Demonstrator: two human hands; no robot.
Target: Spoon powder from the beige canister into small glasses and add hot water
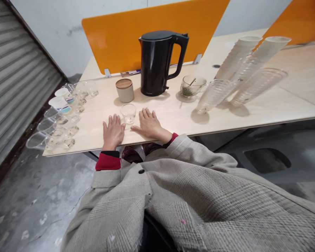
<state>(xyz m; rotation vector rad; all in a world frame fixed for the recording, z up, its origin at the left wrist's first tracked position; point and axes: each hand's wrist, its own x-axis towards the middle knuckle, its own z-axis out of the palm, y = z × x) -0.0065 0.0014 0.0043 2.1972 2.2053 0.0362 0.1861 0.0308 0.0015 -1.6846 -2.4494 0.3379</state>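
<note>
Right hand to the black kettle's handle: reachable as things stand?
Probably yes. The right hand lies open on the tabletop, and the black kettle's handle stands ahead of it, with bare tabletop between. The glass cup holding a spoon sits close by on the right and might crowd the grip.

Left hand (113, 132) and right hand (148, 124) flank a small glass (128, 113); black kettle (155, 63) behind.

Nothing could be read on the pale wooden desk (173, 113).
A tiny pale mark near the base of the matte black electric kettle (149, 93) was too small to read, the teal printed bands on the white paper cups (59, 104) were blurred, and the papers (130, 72) tucked under the orange panel (115, 42) showed no legible words.
</note>
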